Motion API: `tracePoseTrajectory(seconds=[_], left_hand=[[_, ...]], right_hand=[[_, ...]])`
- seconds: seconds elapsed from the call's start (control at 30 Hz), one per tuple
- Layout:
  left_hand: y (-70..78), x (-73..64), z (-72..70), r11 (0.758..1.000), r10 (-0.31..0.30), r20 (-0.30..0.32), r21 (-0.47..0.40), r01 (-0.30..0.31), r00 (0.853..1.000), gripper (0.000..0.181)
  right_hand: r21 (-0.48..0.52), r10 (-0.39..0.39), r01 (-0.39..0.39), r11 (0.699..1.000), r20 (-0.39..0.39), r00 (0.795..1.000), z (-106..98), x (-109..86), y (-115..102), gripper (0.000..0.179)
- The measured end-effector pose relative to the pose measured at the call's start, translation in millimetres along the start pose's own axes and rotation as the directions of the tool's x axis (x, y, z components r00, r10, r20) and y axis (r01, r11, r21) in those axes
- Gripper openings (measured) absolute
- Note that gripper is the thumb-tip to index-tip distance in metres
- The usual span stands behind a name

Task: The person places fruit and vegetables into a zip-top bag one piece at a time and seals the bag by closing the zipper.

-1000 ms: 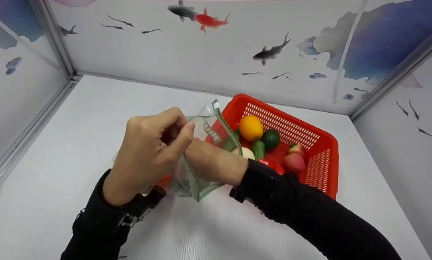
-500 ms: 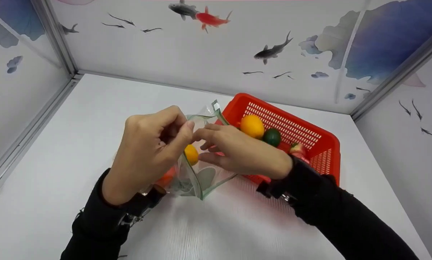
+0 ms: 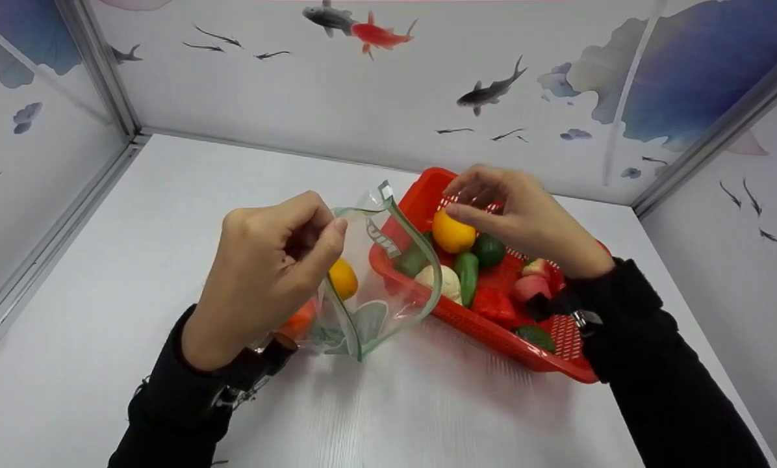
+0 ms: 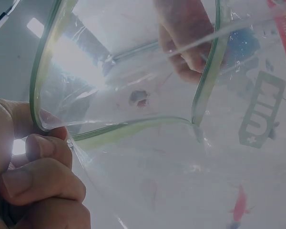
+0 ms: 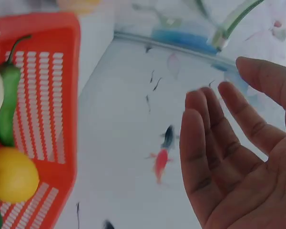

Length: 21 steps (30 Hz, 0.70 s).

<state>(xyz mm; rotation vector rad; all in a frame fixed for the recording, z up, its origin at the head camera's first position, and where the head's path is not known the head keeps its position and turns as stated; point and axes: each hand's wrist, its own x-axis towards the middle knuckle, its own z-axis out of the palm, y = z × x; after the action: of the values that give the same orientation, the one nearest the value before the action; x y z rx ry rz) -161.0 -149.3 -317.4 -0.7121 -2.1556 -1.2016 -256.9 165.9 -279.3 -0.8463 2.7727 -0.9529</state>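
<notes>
My left hand [image 3: 268, 279] pinches the rim of a clear zip bag [image 3: 382, 244] with a green seal, and the bag's mouth gapes to the right. In the left wrist view thumb and fingertips grip the green edge. Inside the bag lie a yellow-orange fruit [image 3: 343, 279] and an orange-red piece [image 3: 301, 318], partly hidden by the left hand. My right hand [image 3: 525, 218] hovers over the red basket [image 3: 479, 331], just above a yellow-orange fruit [image 3: 452, 234]. Its fingers are loosely bent, and the right wrist view shows the palm [image 5: 257, 191] bare.
In the basket lie a green pepper [image 3: 466, 276], a pale round vegetable [image 3: 450, 283], a dark green fruit [image 3: 489, 250], a pinkish fruit [image 3: 531, 287], a red item [image 3: 492, 305] and other green produce. White panels with painted fish [image 3: 379, 34] enclose the white table [image 3: 401, 416].
My right hand has come out of the bag and moved right and up over the basket, revealing the yellow-orange fruit in the bag. My left hand has stayed on the rim.
</notes>
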Motion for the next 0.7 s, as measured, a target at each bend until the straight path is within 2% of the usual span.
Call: tracePoseTrajectory(seconds=[0.07,0.13,0.3,0.4,0.5,0.6,0.7], left_hand=[[0.1,-0.2,-0.2,1.000,-0.001,-0.002,-0.003,0.001,1.000,0.023],[0.1,-0.4,-0.3,1.000,0.000,-0.001,-0.004,0.000,1.000,0.023],[-1.1,-1.1,-0.9,1.000,0.001,0.000,0.001,-0.001,1.000,0.022],[-2.3,-1.2,-1.4,1.000,0.001,-0.008,0.005,-0.001,1.000,0.023],[-3.2,-1.3,-1.5,1.000,0.002,-0.010,0.001,-0.002,1.000,0.023],[-3.7,-0.9,-1.3,1.000,0.002,-0.002,-0.008,-0.002,1.000,0.023],[-4.3,-0.4,-1.1,1.000,0.003,0.007,-0.018,-0.003,1.000,0.024]], right_hand=[[-0.055,0.064,-0.066,0.996,-0.040,0.997,0,7.6,16,0.039],[-0.106,0.112,-0.116,0.988,-0.049,0.993,2,15.1,32,0.048],[-0.266,0.222,-0.210,0.941,0.017,0.975,14,34.3,68,0.062],[-0.376,0.291,-0.244,0.894,0.073,0.954,23,43.8,82,0.069],[-0.438,0.344,-0.261,0.860,0.122,0.931,32,49.4,92,0.074],[-0.457,0.364,-0.261,0.850,0.152,0.919,39,51.8,102,0.074],[-0.448,0.361,-0.260,0.855,0.154,0.920,47,53.4,108,0.074]])
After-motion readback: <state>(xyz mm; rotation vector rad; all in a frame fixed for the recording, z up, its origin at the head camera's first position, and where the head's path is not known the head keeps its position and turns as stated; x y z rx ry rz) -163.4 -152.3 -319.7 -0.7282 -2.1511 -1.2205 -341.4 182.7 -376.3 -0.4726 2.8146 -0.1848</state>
